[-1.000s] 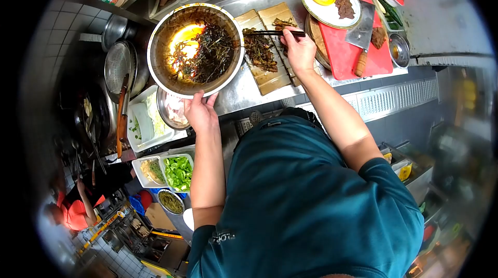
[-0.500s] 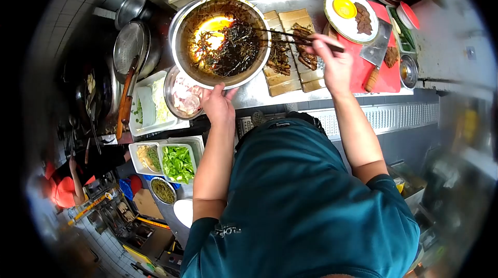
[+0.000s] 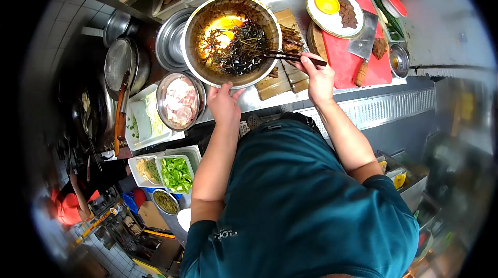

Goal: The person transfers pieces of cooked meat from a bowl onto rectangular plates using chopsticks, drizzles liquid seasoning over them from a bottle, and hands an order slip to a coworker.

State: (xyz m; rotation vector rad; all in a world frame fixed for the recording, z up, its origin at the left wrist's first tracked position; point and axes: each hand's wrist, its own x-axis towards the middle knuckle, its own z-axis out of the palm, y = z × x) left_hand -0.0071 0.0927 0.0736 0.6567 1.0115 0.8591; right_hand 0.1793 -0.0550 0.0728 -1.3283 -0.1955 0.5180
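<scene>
My left hand (image 3: 224, 102) grips the near rim of a large metal bowl (image 3: 232, 82), which is tilted and holds dark shredded strands in oily sauce. In my right hand (image 3: 319, 76) are dark chopsticks (image 3: 295, 58), their tips inside the bowl at its right side. Two tan rectangular sheets (image 3: 273, 85) lie on the counter, partly under the bowl, with brown cooked strips (image 3: 291, 39) on them. To the right, a white plate (image 3: 334, 23) bears a yellow cup and brown meat slices, by a red cutting board (image 3: 345, 73) and a cleaver (image 3: 363, 44).
A bowl of raw meat (image 3: 178, 100) stands left of my left hand, beside a white tray (image 3: 150, 135). Green peppers (image 3: 176, 175) fill a tub below. Nested metal bowls (image 3: 168, 39) are at the back left. Another person (image 3: 70, 208) is at the far lower left.
My left hand has shifted the large bowl rightward over the tan sheets, uncovering the nested metal bowls. The chopsticks in my right hand have moved from over the strips into the bowl.
</scene>
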